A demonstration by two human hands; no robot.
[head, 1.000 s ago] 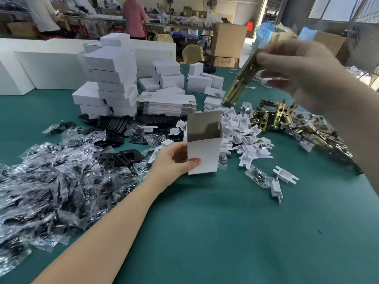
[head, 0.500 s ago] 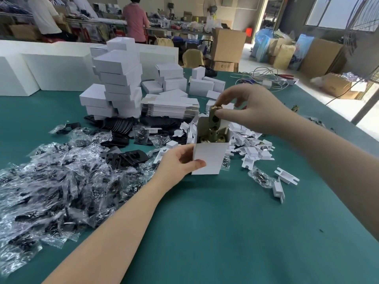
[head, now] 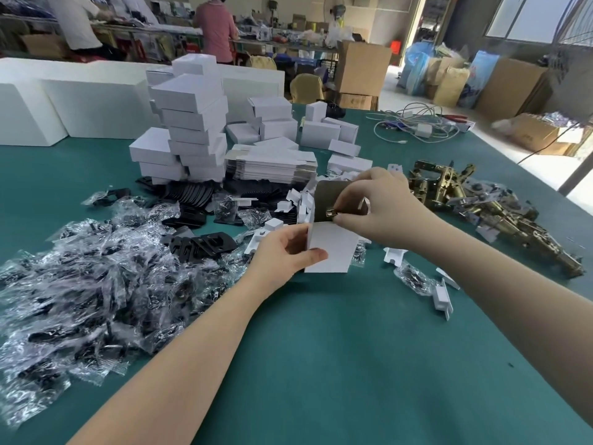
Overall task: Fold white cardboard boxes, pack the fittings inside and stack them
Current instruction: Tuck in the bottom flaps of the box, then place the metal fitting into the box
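1. Head view, centre of frame: a small white box (head: 330,248) stands upright on the green table (head: 321,364), mouth up, rear flap raised. Upright is the sensible stance, I judge: it lets a long part drop in from above.
2. Left hand (head: 282,255) grips the box's left side, thumb curled across the front face, other fingers behind and hidden. Likely there as a brace so the box does not tip while it is loaded.
3. Right hand (head: 375,207) sits over the open mouth, fingers curled and pinching a brass fitting (head: 332,213) whose end shows just above the rim; the rest is inside the box or hidden by the hand. Reads as seating the part.
4. Right of centre: heap of loose brass fittings (head: 481,203), near the right hand, probably the supply.
5. Upper left of centre: stack of folded boxes (head: 189,123), with a pile of flat box blanks (head: 272,165) just beside it.
6. Left of frame: clear bags of black parts (head: 80,284) spread over the cloth.
7. Small white card inserts (head: 442,297) lie scattered right of the box.
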